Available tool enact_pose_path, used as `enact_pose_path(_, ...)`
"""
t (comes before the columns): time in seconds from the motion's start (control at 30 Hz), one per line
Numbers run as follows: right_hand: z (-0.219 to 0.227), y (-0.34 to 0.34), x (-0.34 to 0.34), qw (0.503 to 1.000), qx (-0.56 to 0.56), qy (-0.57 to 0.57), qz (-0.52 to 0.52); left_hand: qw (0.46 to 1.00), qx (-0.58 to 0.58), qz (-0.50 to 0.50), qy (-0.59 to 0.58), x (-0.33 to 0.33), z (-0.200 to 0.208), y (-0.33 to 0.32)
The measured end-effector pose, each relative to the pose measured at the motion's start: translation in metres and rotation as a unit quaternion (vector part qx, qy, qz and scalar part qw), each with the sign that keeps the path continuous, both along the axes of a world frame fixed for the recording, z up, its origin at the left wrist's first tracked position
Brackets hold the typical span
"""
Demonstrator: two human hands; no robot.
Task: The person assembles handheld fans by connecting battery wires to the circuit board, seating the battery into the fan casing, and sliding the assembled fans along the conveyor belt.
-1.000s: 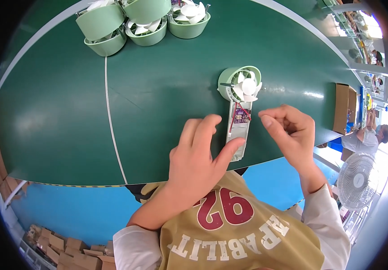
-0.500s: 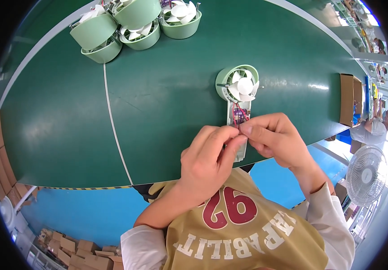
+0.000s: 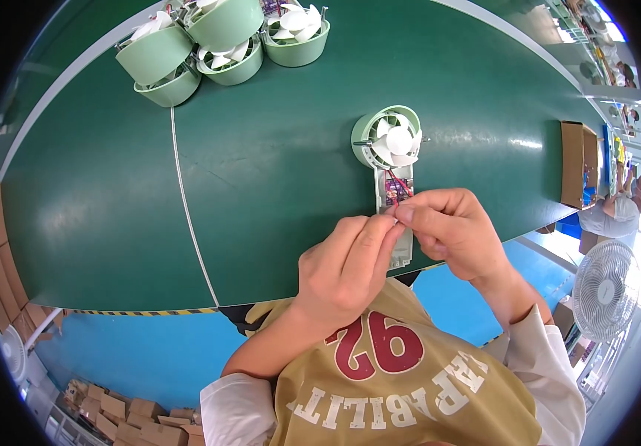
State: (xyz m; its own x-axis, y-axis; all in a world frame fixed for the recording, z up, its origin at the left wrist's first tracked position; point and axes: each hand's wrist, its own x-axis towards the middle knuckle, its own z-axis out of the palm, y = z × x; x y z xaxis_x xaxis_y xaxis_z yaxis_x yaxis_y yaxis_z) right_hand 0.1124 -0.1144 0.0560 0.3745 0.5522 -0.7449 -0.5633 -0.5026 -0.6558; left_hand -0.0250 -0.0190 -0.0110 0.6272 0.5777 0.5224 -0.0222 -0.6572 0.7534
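Observation:
On the green table lies a small handheld fan with a pale green round housing [image 3: 366, 152], white blades [image 3: 397, 141] and a long open handle shell [image 3: 402, 254] pointing toward me. Inside the handle sits a purple circuit board [image 3: 396, 187] with thin red and dark wires [image 3: 403, 185]. Over the handle my left hand [image 3: 348, 264] and my right hand [image 3: 454, 229] meet, fingertips pinched together. The wires run into my right fingertips. Just beside them, my left thumb and fingers pinch a tiny end of the wiring, mostly hidden by the fingers.
Several similar fan housings [image 3: 222, 30] stand stacked at the far left of the table. A cardboard box [image 3: 579, 165] sits at the right end, with a person [image 3: 617, 214] beyond it. A white standing fan [image 3: 606, 290] is at the right; cartons [image 3: 142, 416] lie at lower left.
The fan has shifted slightly to the left, its handle turning a little. My left fingers have closed in nearer together, while both hands stay pinched over the handle.

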Motion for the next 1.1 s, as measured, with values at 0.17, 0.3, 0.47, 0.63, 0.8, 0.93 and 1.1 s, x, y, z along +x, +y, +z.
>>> enact_pose_path(0.17,0.000,-0.002,0.006,0.996,-0.024,-0.068,0.054,1.000,0.030,-0.001,0.002,-0.001,-0.003,0.001)
enact_pose_path(0.3,-0.001,0.000,0.007,0.994,-0.004,-0.100,0.032,0.988,-0.089,-0.009,0.124,-0.004,0.006,0.000)
enact_pose_path(0.47,0.000,0.007,0.008,0.979,-0.015,-0.198,0.039,0.968,-0.178,-0.057,0.167,-0.003,0.003,0.000)
enact_pose_path(0.63,-0.002,0.011,0.016,0.961,0.002,-0.272,0.043,0.971,-0.201,-0.036,0.128,0.003,0.002,0.002)
enact_pose_path(0.8,-0.014,0.008,0.018,0.958,0.042,-0.282,0.037,0.956,-0.270,-0.038,0.103,0.005,0.006,0.004)
enact_pose_path(0.93,-0.021,0.009,0.016,0.953,0.077,-0.291,0.026,0.961,-0.259,-0.040,0.088,0.005,0.003,0.004)
enact_pose_path(1.1,-0.027,0.010,0.014,0.922,0.080,-0.373,0.068,0.960,-0.267,-0.034,0.071,0.006,-0.002,0.004)
